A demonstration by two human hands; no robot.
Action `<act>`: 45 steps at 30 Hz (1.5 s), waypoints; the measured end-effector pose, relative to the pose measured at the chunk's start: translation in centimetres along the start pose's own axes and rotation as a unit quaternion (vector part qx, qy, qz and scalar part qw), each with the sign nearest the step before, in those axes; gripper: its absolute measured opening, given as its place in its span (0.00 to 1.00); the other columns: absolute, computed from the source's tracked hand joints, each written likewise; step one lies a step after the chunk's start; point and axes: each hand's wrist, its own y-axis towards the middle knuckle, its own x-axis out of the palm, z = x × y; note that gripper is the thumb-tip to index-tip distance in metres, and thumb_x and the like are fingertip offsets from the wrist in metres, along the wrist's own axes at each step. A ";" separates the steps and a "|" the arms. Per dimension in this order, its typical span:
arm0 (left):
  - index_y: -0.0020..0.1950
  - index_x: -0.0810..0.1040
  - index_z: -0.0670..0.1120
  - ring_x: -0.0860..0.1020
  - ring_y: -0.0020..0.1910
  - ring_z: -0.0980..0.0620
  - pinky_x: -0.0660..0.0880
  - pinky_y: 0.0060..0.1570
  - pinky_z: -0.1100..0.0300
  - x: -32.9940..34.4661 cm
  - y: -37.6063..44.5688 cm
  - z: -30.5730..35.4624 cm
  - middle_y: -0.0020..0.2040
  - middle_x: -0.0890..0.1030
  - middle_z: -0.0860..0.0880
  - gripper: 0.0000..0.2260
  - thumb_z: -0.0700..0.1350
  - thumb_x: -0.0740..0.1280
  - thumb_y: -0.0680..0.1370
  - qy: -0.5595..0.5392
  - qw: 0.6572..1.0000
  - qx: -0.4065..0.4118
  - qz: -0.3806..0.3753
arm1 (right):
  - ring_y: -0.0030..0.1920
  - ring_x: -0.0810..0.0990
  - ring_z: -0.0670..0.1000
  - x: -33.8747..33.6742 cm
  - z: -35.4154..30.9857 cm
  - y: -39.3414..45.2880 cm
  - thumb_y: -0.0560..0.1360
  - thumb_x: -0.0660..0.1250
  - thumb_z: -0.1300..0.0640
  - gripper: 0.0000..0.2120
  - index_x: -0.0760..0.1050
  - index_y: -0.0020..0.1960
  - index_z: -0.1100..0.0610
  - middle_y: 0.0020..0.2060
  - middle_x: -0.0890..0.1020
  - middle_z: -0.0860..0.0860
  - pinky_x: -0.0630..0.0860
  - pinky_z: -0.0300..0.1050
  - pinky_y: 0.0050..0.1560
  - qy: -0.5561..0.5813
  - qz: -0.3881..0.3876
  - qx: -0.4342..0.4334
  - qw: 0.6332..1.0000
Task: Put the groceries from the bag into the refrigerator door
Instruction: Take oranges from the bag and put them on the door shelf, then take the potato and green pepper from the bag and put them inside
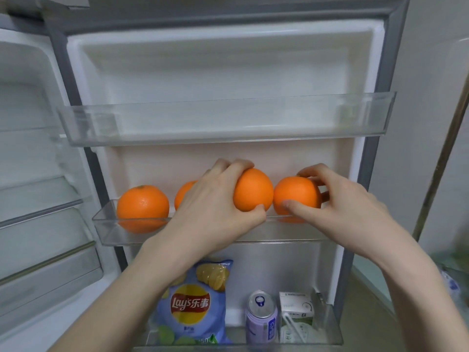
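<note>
The refrigerator door stands open with three clear shelves. On the middle door shelf (111,232) sit several oranges. My left hand (213,207) grips one orange (252,190) just above the shelf, and it partly hides another orange (184,193) behind it. My right hand (340,201) holds a further orange (295,195) at the right end of the same shelf. A free orange (142,205) rests at the left end. The bag is not in view.
The top door shelf (223,123) holds nothing. The bottom door shelf (327,331) carries a blue Lay's chip bag (193,303), a purple can (261,316) and a small white carton (297,313). Fridge interior shelves (38,212) lie left; a wall stands right.
</note>
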 end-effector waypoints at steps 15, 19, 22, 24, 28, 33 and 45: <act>0.74 0.71 0.56 0.74 0.64 0.56 0.66 0.54 0.62 1.2 -0.7 -0.5 0.69 0.74 0.56 0.24 0.61 0.66 0.80 0.025 0.998 0.022 0.045 | 0.69 0.76 0.52 0.3 -0.4 -0.4 0.75 0.63 0.31 0.30 0.63 0.75 0.35 0.71 0.76 0.40 0.69 0.50 0.53 -0.033 0.017 -0.010 0.999; 0.71 0.75 0.52 0.75 0.62 0.53 0.67 0.56 0.61 0.9 -1.7 -0.9 0.65 0.77 0.54 0.25 0.62 0.63 0.78 0.015 0.996 0.049 0.073 | 0.72 0.72 0.51 0.3 -0.3 -1.6 0.74 0.63 0.32 0.34 0.65 0.77 0.41 0.73 0.74 0.44 0.69 0.54 0.68 -0.002 0.048 -0.059 0.997; 0.70 0.76 0.50 0.75 0.60 0.53 0.67 0.57 0.63 0.5 -2.9 -1.1 0.63 0.78 0.52 0.24 0.61 0.62 0.79 0.012 0.993 0.075 0.091 | 0.75 0.68 0.49 0.4 -0.4 -2.8 0.76 0.63 0.33 0.33 0.66 0.78 0.44 0.74 0.72 0.44 0.65 0.48 0.68 -0.019 0.089 -0.081 0.993; 0.69 0.76 0.50 0.75 0.60 0.53 0.67 0.57 0.62 0.2 -3.8 -1.4 0.62 0.78 0.52 0.22 0.59 0.64 0.79 0.007 0.991 0.090 0.100 | 0.76 0.67 0.48 0.6 -0.6 -3.9 0.78 0.63 0.32 0.32 0.67 0.78 0.44 0.75 0.72 0.44 0.64 0.47 0.70 -0.029 0.121 -0.087 0.988; 0.69 0.77 0.48 0.76 0.60 0.49 0.70 0.59 0.58 0.2 -5.9 -2.3 0.63 0.79 0.50 0.20 0.56 0.67 0.80 -0.020 0.984 0.134 0.112 | 0.76 0.70 0.50 1.3 -1.4 -7.3 0.78 0.62 0.34 0.32 0.69 0.77 0.49 0.74 0.74 0.48 0.69 0.55 0.74 -0.064 0.175 -0.087 0.979; 0.69 0.78 0.42 0.77 0.66 0.41 0.73 0.66 0.49 1.1 -8.6 -3.7 0.67 0.79 0.44 0.21 0.53 0.67 0.81 -0.029 0.969 0.207 0.132 | 0.75 0.72 0.53 2.9 -2.4 -13.2 0.80 0.64 0.38 0.30 0.70 0.77 0.52 0.75 0.73 0.50 0.71 0.58 0.71 -0.144 0.197 -0.034 0.969; 0.70 0.78 0.42 0.76 0.69 0.41 0.69 0.71 0.51 6.1 -16.2 1.5 0.69 0.78 0.44 0.23 0.55 0.65 0.81 -0.167 0.938 0.303 0.018 | 0.74 0.72 0.54 4.2 -3.6 -30.0 0.81 0.61 0.38 0.31 0.69 0.78 0.55 0.74 0.73 0.51 0.66 0.55 0.74 -0.317 0.222 0.146 0.911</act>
